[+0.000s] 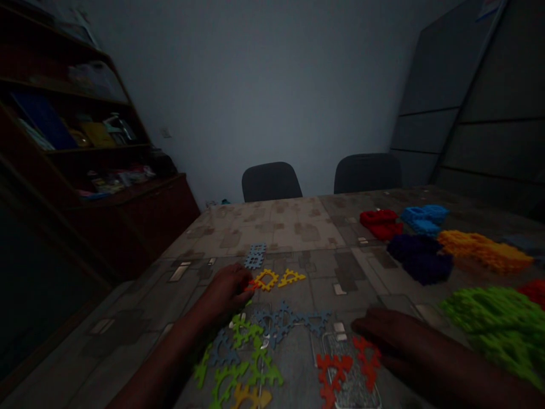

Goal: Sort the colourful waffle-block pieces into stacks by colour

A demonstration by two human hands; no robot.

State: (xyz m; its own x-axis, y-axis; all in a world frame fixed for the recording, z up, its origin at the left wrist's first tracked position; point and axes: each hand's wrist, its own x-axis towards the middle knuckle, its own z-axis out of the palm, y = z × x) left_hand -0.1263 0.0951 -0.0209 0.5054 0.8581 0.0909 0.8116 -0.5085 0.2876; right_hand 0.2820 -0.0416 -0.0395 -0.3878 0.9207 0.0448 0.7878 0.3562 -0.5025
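Observation:
My left hand [230, 287] is closed, its fingertips pinching a small orange-red toothed plastic piece [252, 285], mostly hidden by the fingers. That piece meets the left corner of a yellow toothed square frame [267, 279]. Just right of the frame lies a yellow toothed triangle [292, 278]; beyond it are joined grey-blue toothed squares [254, 261]. My right hand [385, 332] rests low over the table, fingers stretched out, somewhat blurred. Beside it lies one orange-red toothed piece [367, 360], with another orange-red toothed piece [332, 372] to its left.
Between my arms lie grey-blue pieces [276, 321], green pieces [261, 363] and a yellow-orange piece [251, 396]. Stacks on the right are red [381, 223], blue [423, 218], dark purple [421, 258], orange [485, 250] and green [496, 318]. Two chairs [271, 182] stand behind the table.

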